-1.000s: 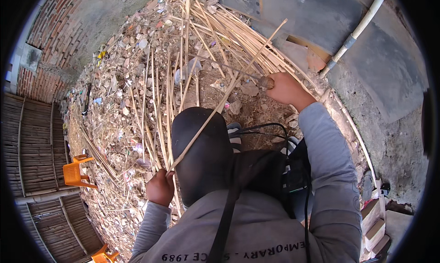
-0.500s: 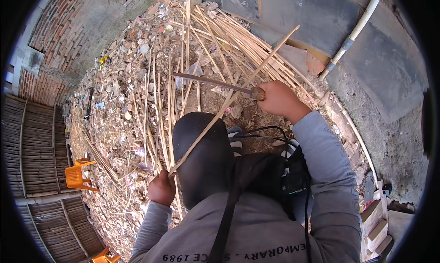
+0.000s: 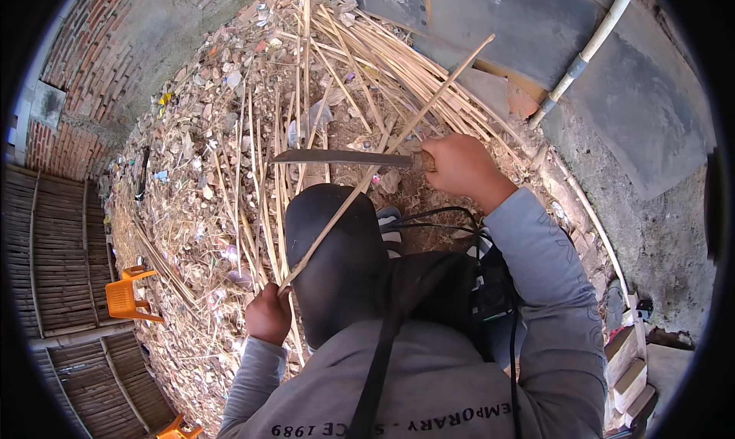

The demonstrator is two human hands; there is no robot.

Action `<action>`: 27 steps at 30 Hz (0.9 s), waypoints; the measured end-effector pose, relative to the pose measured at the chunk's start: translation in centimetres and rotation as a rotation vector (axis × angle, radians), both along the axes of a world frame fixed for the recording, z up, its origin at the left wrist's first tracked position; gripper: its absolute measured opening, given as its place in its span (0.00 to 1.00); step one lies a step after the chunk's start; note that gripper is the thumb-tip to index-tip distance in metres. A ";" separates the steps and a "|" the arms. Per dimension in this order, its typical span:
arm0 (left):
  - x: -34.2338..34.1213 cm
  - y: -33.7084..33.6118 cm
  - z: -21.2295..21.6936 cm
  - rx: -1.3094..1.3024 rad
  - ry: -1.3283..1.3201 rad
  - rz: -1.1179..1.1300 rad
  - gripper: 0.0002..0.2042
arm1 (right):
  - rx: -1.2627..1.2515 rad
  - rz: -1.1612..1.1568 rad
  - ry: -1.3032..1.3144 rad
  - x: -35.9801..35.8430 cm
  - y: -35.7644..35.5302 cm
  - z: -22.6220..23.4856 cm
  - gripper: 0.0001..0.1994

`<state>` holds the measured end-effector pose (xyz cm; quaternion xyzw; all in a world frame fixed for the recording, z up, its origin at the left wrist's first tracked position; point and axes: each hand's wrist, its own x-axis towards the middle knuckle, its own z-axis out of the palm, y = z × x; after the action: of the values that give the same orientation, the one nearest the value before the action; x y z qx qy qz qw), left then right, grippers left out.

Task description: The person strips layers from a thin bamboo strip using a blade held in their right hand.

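Note:
My left hand [image 3: 269, 314] is closed around the lower end of a long, thin bamboo strip [image 3: 331, 223]. The strip slants up and to the right across my dark-clad knee, its far end reaching past my other hand. In my right hand [image 3: 462, 171] is the handle of a machete [image 3: 337, 156], whose long brown blade points left. The blade crosses the strip near its middle; whether the two touch I cannot tell. Many loose bamboo strips [image 3: 264, 186] lie on the ground ahead, and a thicker bundle of strips [image 3: 413, 64] rests at the far right.
Rubble, dry scraps and litter cover the ground [image 3: 184, 209]. Orange plastic chairs [image 3: 126, 295] stand at the left by a bamboo-slat wall [image 3: 57, 248]. Dark panels [image 3: 505, 18] and a pale pipe [image 3: 586, 56] are at the right. A black bag [image 3: 490, 286] hangs against me.
The machete blade has rolled so its broad side shows, and its tip has dropped lower and to the left. My left hand keeps its grip on the strip.

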<state>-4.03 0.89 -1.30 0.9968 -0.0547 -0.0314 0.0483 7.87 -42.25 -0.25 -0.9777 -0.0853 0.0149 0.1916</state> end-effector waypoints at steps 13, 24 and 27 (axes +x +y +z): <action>0.0 0.2 -1.3 -0.003 -0.032 -0.012 0.11 | 0.137 -0.122 0.069 0.5 -1.7 -0.4 0.18; 0.4 1.5 -1.4 0.007 -0.086 -0.058 0.09 | 0.022 -0.027 -0.008 0.3 -2.0 0.8 0.17; 1.5 0.8 -0.4 0.041 -0.083 -0.097 0.09 | 0.247 -0.319 0.044 1.3 -6.9 -2.3 0.16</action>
<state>-2.56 1.72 -1.70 0.9943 -0.1041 0.0066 0.0240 9.22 -49.16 -2.53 -0.9473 0.0735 -0.0048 0.3119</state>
